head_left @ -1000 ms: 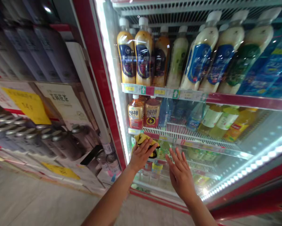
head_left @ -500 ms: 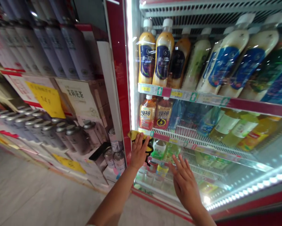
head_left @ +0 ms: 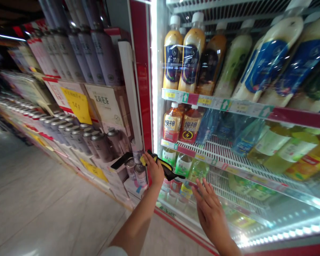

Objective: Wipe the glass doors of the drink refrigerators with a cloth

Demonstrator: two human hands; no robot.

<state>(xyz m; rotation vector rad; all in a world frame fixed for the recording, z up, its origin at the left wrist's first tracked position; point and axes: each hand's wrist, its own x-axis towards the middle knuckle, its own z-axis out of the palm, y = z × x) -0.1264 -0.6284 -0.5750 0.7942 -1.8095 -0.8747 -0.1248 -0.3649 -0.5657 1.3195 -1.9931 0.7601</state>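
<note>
My left hand (head_left: 156, 173) is closed around a limp yellow-and-black cloth (head_left: 164, 164), at the left edge of the lit drinks fridge. Yellow shows at the fingertips, and a dark strap-like end trails to the right across the front of the lower bottles. My right hand (head_left: 210, 211) is raised lower and to the right, its fingers stretched out and holding nothing. It is in front of the fridge's lower shelves; whether it touches the glass I cannot tell. Behind the hands stand green-labelled bottles (head_left: 183, 164) and red-and-cream labelled bottles (head_left: 172, 122).
Large yellow bottles (head_left: 192, 53) line the upper fridge shelf. Left of the fridge's red frame (head_left: 141, 85), a display holds grey-capped bottles (head_left: 101, 145), cans (head_left: 140, 174), a black flat object (head_left: 121, 160) and a yellow price sign (head_left: 77, 105). Pale floor (head_left: 55, 199) lies below.
My left hand has moved with the cloth from the glass leftward toward the fridge's frame, and the cloth's dark end now trails out right. The view has turned left; my right hand stays outstretched.
</note>
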